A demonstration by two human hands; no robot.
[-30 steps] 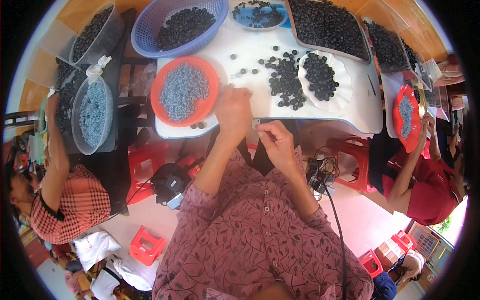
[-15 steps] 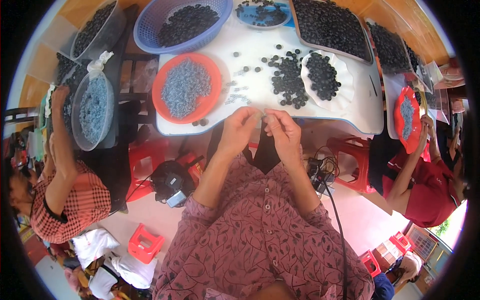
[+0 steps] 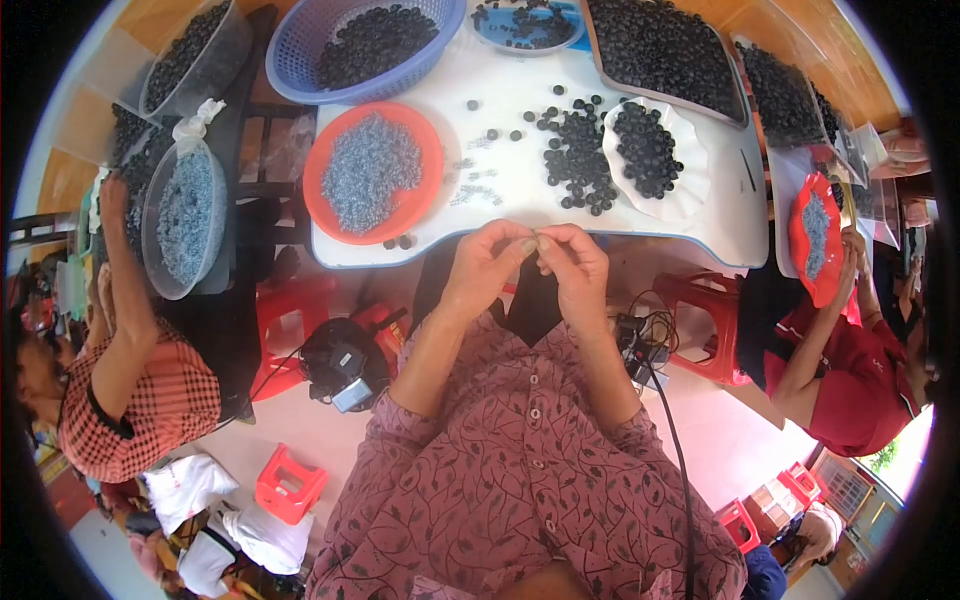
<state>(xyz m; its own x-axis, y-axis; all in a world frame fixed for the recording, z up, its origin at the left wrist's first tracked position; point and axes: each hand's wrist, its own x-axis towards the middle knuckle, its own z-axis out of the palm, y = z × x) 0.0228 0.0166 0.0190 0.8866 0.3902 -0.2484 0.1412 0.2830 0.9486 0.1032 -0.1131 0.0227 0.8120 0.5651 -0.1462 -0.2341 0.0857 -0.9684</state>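
At the table's near edge, my left hand (image 3: 487, 262) and my right hand (image 3: 574, 262) meet fingertip to fingertip. Both are pinched closed, and whatever lies between the fingers is too small or hidden to name. Ahead and to the left sits an orange-red plate (image 3: 427, 160) heaped with small clear bluish pieces (image 3: 368, 175). A few of those pieces lie loose on the white table (image 3: 480, 230) beside it. To the right, small round black parts (image 3: 575, 155) are scattered next to a white scalloped plate (image 3: 692, 175) piled with more of them.
A blue-purple basket (image 3: 285, 75) of black parts stands at the far left, a small dish (image 3: 530, 48) at the back, and a loaded tray (image 3: 740, 100) at the far right. Co-workers sit on both sides. Red stools (image 3: 290, 485) and a black cable (image 3: 675, 440) are below.
My hands have drawn closer, so the fingertips now touch, and the right fingers have curled in. The things on the table look the same.
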